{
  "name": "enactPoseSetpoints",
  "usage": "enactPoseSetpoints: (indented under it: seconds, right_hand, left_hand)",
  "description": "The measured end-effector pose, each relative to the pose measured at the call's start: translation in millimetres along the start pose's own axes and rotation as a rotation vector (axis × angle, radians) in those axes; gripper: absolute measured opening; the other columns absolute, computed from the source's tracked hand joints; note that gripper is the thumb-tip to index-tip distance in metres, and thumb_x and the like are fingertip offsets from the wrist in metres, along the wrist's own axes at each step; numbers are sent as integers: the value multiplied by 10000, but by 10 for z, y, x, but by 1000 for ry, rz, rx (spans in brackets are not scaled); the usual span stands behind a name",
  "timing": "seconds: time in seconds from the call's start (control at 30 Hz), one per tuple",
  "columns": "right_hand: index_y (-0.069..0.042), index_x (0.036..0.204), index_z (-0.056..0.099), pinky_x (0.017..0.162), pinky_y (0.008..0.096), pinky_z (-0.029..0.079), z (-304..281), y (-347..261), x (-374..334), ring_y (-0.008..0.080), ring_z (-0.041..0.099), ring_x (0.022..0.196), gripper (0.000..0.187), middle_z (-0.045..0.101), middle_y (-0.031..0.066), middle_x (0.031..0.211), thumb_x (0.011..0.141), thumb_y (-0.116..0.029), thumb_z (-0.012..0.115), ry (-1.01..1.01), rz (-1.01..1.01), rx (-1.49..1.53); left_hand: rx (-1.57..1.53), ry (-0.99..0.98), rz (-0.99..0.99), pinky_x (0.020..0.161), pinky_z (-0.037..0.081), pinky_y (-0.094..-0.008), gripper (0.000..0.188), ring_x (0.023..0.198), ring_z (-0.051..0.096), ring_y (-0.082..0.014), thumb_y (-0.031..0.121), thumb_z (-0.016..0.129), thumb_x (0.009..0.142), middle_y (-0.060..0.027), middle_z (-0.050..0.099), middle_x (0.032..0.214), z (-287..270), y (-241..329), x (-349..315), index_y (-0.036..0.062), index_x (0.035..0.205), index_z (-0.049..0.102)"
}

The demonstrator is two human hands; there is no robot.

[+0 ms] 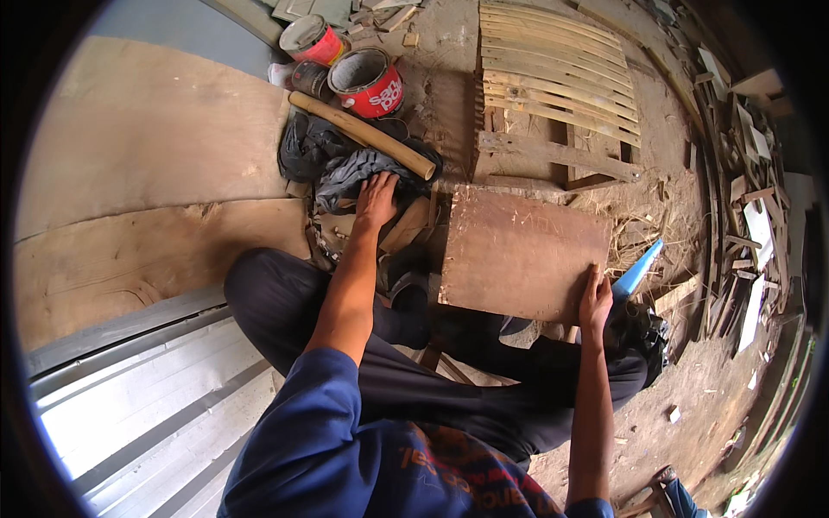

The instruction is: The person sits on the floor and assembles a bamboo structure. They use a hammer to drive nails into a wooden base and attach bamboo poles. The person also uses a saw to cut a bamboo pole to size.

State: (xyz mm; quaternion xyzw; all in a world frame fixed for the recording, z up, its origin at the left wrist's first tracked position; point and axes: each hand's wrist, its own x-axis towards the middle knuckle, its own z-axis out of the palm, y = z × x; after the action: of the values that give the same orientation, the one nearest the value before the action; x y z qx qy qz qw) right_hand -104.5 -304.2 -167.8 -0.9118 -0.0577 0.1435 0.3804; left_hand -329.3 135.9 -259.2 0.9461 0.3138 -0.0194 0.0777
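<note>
A flat brown wooden board (pixel 527 255) lies across the front of my legs, its edges rough and its face scratched. My right hand (pixel 596 300) grips the board at its lower right edge, thumb and fingers on either side. Reaching forward on the left, my left hand (pixel 377 198) rests with fingers stretched out on a crumpled black plastic bag (pixel 345 173). Whether its fingertips pinch any of the plastic cannot be made out. Over the bag lies a round wooden pole (pixel 363 135). Wood offcuts (pixel 406 226) sit just beside that hand.
Red buckets (pixel 371 84) stand beyond the bag. A slatted wooden pallet (pixel 561 82) lies ahead on the dirt floor. Large plywood sheets (pixel 155 138) fill the left side. A blue pointed object (pixel 637 269) is right of the board, and scrap wood (pixel 751 233) is heaped far right.
</note>
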Motion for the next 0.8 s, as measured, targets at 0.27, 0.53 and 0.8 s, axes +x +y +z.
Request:
enactPoseSetpoints:
  seconds: [0.27, 0.53, 0.8]
  right_hand:
    - [111, 1054, 593, 700, 490, 453, 49, 181, 114, 481, 610, 800, 669, 608, 335, 806, 967, -542, 479, 4, 15, -118]
    - [84, 908, 582, 673, 509, 435, 30, 141, 95, 479, 587, 731, 681, 577, 344, 762, 943, -590, 489, 18, 43, -91]
    - [87, 968, 620, 730, 487, 463, 77, 221, 106, 453, 625, 812, 720, 613, 335, 814, 934, -618, 482, 36, 12, -61]
  left_hand:
    - [161, 116, -118, 963, 404, -418, 386, 1169, 521, -255, 69, 681, 811, -66, 560, 1189, 99, 5, 327, 111, 1183, 589]
    - [187, -162, -56, 974, 429, -441, 253, 1140, 575, -293, 155, 563, 946, -102, 616, 1219, -92, -92, 172, 75, 1179, 617]
    - [-621, -528, -214, 544, 461, -356, 239, 591, 595, -184, 242, 591, 945, -71, 642, 699, -425, -387, 99, 14, 943, 661]
